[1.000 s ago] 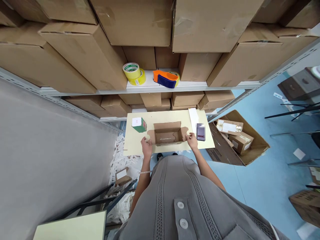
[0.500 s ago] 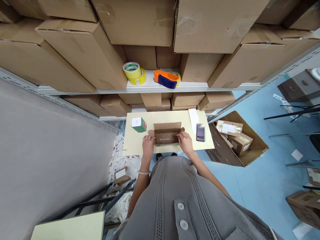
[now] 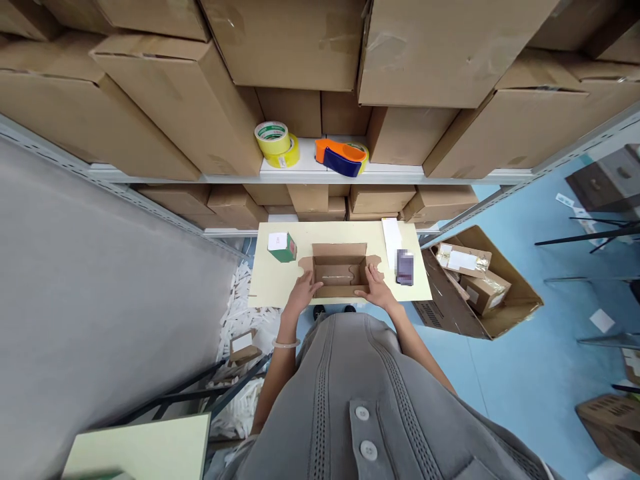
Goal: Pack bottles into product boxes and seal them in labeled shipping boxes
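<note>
An open cardboard box (image 3: pixel 340 251) stands on the pale yellow table in front of me, its back flap up and side flaps spread outward. My left hand (image 3: pixel 301 291) rests against its left side, thumb stretched toward the front corner. At the right side lies my right hand (image 3: pixel 376 288), fingers apart, touching the wall and flap there. Both hands look open. A green and white small box (image 3: pixel 283 247) stands to the left. Over on the right are a white paper (image 3: pixel 391 241) and a dark phone-like item (image 3: pixel 405 268), partly blurred.
Shelves of cardboard boxes (image 3: pixel 295 47) rise behind the table (image 3: pixel 265 293). Tape rolls (image 3: pixel 274 141) and an orange and blue tape dispenser (image 3: pixel 343 158) sit on the shelf. A large carton (image 3: pixel 453 313) with parcels stands right; white scraps (image 3: pixel 233 300) cover the floor left.
Both hands have shifted from pinching the box's corners to lying spread along its sides. The side flaps now fold outward, and the box's inside shows more.
</note>
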Available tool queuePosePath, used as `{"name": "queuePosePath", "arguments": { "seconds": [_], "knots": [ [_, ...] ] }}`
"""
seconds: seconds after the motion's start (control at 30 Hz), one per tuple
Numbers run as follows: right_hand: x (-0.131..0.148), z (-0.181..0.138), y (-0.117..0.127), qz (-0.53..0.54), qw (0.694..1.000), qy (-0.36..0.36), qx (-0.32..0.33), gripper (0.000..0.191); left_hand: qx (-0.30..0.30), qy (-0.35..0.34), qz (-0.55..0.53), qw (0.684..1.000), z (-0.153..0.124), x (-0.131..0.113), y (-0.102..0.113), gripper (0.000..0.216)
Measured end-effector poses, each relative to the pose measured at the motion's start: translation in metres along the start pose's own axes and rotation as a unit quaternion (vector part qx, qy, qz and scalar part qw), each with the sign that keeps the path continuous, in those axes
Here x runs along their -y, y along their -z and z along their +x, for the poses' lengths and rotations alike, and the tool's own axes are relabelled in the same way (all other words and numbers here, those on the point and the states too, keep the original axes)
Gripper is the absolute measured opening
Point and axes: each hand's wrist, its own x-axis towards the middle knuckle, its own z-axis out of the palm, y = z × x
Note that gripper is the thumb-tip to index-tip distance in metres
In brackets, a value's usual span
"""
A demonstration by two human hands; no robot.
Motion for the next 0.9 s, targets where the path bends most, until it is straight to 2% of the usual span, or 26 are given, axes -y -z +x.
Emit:
{"name": "queuePosePath", "arguments": {
  "seconds": [0.07, 0.13, 0.27, 0.4, 0.53, 0.63, 0.77, 0.9],
  "knots": [
    [-0.004, 0.0, -0.006, -0.015, 1.0, -0.003, 0.009, 0.107, 0.017, -0.016, 0.019, 1.0, 0.0, 0.003, -0.009, 0.075],
    [-0.004, 0.0, -0.013, -0.032, 0.999, -0.007, 0.001, 0.115, 0.009, -0.019, 0.051, 0.998, -0.002, 0.002, -0.021, 0.085],
    [-0.005, 0.005, -0.027, -0.05, 0.998, -0.023, -0.039, 0.124, -0.059, 0.005, 0.116, 0.992, -0.008, -0.005, -0.046, 0.088],
    [-0.008, 0.009, -0.038, -0.045, 0.996, -0.008, -0.074, 0.132, -0.099, 0.008, 0.132, 0.986, -0.011, -0.008, -0.058, 0.087],
    [-0.009, 0.01, -0.041, -0.035, 0.993, 0.028, -0.109, 0.127, -0.112, 0.009, 0.114, 0.987, -0.009, -0.009, -0.058, 0.084],
    [-0.006, 0.008, -0.037, -0.04, 0.993, 0.035, -0.11, 0.121, -0.113, 0.009, 0.103, 0.988, -0.01, -0.01, -0.054, 0.081],
    [0.002, 0.001, -0.027, -0.062, 0.992, 0.017, -0.106, 0.113, -0.103, -0.006, 0.092, 0.99, -0.019, -0.011, -0.043, 0.079],
    [0.019, -0.007, -0.016, -0.069, 0.989, 0.025, -0.131, 0.11, -0.1, -0.029, 0.098, 0.99, -0.035, -0.011, -0.027, 0.077]
  ]
}}
